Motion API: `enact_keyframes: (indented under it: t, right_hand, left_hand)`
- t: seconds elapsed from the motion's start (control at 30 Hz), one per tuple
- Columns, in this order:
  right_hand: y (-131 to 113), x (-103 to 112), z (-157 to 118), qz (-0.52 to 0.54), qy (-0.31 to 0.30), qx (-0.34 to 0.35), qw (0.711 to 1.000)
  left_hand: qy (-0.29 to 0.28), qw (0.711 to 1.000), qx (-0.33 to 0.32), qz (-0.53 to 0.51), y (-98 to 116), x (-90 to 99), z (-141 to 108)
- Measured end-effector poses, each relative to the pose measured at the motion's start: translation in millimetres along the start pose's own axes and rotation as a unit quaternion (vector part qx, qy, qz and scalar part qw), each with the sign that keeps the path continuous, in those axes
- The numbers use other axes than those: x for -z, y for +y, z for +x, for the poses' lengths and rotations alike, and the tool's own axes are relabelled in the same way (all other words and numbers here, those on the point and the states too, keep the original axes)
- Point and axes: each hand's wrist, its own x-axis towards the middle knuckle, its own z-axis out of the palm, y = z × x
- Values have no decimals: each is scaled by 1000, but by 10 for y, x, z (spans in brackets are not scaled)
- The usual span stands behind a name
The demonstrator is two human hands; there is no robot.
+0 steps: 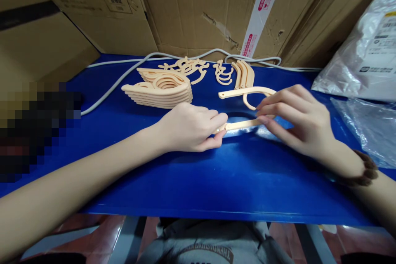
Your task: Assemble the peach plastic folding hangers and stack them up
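My left hand (198, 128) pinches the near end of a beige plastic hanger arm (243, 125), just above the blue table. With thumb and fingers my right hand (295, 119) grips the other end of that arm. Just behind the hands lies another curved hanger arm (236, 92), with a hook (247, 102) under it; whether the two are joined I cannot tell. Farther left, a neat stack of folded hangers (157, 95) stands beyond my left hand. The joint at my left fingertips is partly covered by them.
Loose hooks (188, 67) lie behind the stack, with more hooks (223, 75) and several upright-leaning arms (244, 75) beside them. A white cable (120, 84) crosses the table's back. Cardboard boxes (198, 12) wall the rear; plastic bags (355, 53) sit at right.
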Motion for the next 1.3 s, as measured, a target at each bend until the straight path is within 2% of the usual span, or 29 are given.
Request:
enact_keyframes:
  t: [0.07,0.13,0.43,0.67,0.87,1.03,1.3]
  right_hand:
    - [49,7,-4,-34,38,-21,998]
    - [100,-7,-2,-55,47,-30,997]
    - [195,-125,18,-44,-84,-46,994]
    - [201,-139,-2,-36,-96,-53,993]
    - [227,-115,-9,-97,-120,-70,985]
    - [296,-117,-29,-150,-154,-79,973]
    - [291,-134,-31,-154,-160,-81,972]
  left_hand:
    - [-2,1000,7,-12,-4,-15,-8]
    - [-4,1000,10,-22,-6,-30,-14]
    - [-34,998,-40,-23,-3,-4,-10]
    - [-111,990,-75,-48,17,36,31]
    - [-78,992,-93,-30,4,-23,54]
    - [-19,997,-69,6,8,-117,4]
    - [-88,996,-14,18,-11,-121,-1]
